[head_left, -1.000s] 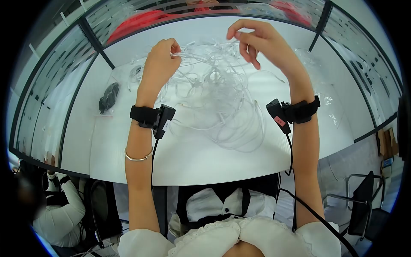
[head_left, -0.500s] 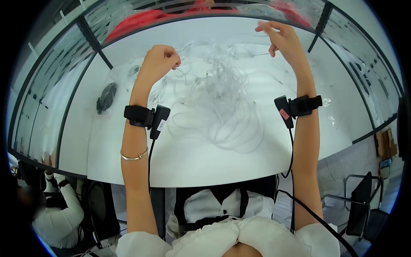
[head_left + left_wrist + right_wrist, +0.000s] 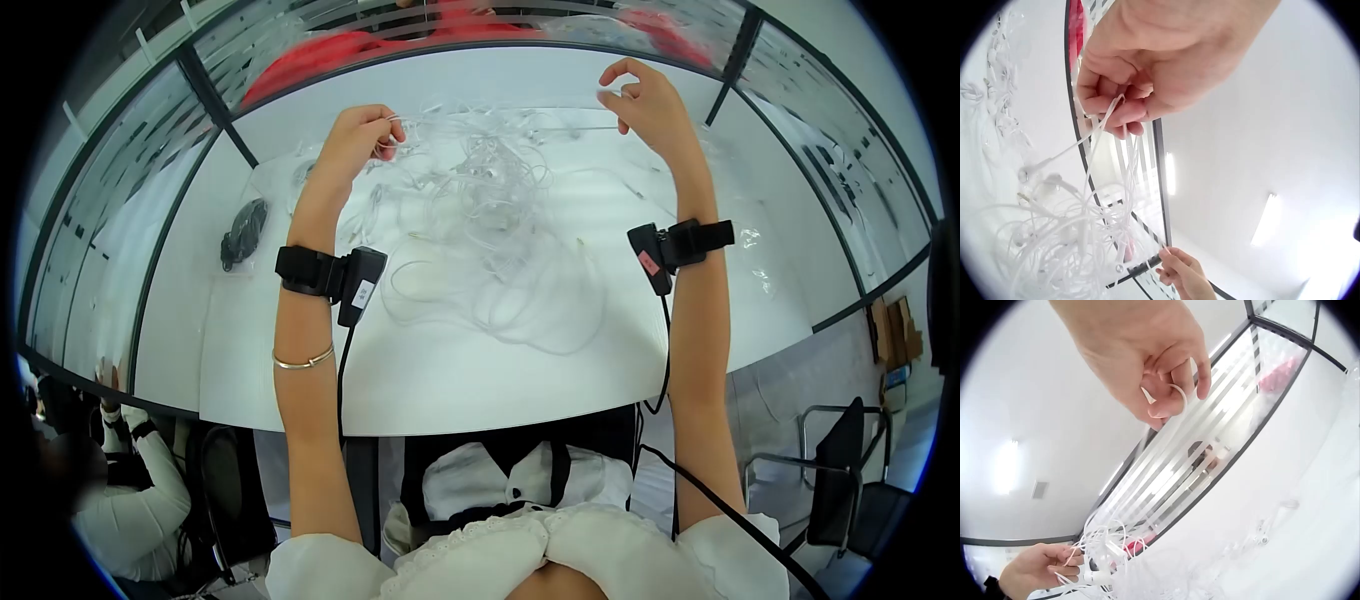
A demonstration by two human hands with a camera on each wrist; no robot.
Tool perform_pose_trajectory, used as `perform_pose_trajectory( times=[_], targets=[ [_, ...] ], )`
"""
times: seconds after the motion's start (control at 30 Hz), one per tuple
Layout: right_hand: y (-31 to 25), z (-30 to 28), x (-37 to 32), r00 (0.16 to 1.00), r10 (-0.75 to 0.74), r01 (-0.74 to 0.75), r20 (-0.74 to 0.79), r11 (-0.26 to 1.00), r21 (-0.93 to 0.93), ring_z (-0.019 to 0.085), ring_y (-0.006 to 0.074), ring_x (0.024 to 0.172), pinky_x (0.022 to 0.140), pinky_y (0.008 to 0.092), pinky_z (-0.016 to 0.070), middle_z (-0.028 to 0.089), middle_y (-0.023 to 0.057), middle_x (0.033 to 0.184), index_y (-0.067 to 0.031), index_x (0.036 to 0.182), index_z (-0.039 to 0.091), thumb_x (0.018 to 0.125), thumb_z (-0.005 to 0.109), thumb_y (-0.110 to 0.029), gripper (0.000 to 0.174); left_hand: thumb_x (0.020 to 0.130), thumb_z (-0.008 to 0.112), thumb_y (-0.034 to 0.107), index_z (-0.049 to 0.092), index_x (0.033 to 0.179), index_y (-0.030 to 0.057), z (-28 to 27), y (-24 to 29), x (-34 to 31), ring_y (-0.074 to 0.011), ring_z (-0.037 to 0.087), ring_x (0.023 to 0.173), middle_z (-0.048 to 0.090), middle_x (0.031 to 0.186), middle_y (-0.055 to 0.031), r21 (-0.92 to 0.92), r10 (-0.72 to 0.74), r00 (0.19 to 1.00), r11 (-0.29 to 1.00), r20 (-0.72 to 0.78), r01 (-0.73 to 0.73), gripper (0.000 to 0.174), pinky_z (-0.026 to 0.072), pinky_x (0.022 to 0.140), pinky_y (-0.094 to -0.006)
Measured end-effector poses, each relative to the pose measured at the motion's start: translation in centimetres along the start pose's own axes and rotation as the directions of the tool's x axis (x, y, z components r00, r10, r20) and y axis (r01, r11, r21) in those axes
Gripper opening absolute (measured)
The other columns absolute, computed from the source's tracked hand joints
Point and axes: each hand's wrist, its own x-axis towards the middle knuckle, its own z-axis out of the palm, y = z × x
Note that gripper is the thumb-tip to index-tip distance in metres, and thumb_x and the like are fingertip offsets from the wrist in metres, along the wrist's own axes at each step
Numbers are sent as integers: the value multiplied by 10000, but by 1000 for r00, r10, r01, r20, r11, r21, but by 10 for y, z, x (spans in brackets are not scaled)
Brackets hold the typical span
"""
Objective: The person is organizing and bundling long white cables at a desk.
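A tangle of thin white earphone cables point(image 3: 497, 185) is heaped in the middle of the white table point(image 3: 300, 390). At its far left side my left hand point(image 3: 362, 140) pinches several strands between thumb and fingers; white earbuds point(image 3: 1026, 173) dangle below that hand in the left wrist view. My right hand point(image 3: 648, 112) is raised on the far right, away from the heap. Its thumb and fingertips pinch one white cable point(image 3: 1183, 403), which curves out from them in the right wrist view. In the head view a strand runs from the heap toward this hand.
A dark bundle in a clear bag point(image 3: 244, 235) lies at the table's left. Clear plastic point(image 3: 755, 265) is at the right. Low partitions point(image 3: 480, 75) edge the back and sides. At right stands a black chair point(image 3: 840, 470); another person point(image 3: 135, 490) sits at lower left.
My right hand has moved right, away from the heap, drawing a strand out with it. The left hand has shifted a little left and down, still holding its strands.
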Motion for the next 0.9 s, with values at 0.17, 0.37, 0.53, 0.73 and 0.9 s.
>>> perform_pose_trajectory(
  times=[0.17,0.37,0.53,0.73,0.9],
  targets=[
    [6,-10,9,984,176,-149,-17,880,451,535,130,451,571,263,432,304,-31,479,-9,887,618,923,475,-427,443,778,475,90,537,690,58,-1,16,-5,-27,334,503,475,624,23,-1,-92,996,996,19,92,113,199,460,-213],
    [4,-14,3,982,187,-164,24,789,592,482,130,438,604,267,445,292,-38,487,-13,909,618,969,283,-508,600,793,458,110,494,653,77,2,17,-6,-33,266,477,417,594,45,17,-120,992,993,-32,121,148,181,450,-221],
    [30,-27,14,988,99,-141,119,248,958,484,134,567,712,301,475,444,-4,637,-2,1053,569,999,292,-404,491,804,447,117,480,640,83,-2,18,-5,-31,262,479,380,561,59,66,-131,991,989,-7,131,171,171,447,-224],
    [87,-45,24,999,49,18,-15,-71,997,565,111,671,836,344,506,620,52,922,-32,1025,550,957,472,-165,169,789,473,126,489,631,76,-28,1,1,-45,286,483,399,557,44,36,-142,983,989,-121,147,167,205,453,-228],
    [71,-52,18,930,330,113,-162,164,980,572,126,675,804,328,509,628,128,1097,-8,1014,547,951,470,-162,183,776,460,113,474,644,82,-24,1,-2,-42,251,483,364,558,48,37,-131,978,990,-164,139,136,182,450,-228]
  ],
)
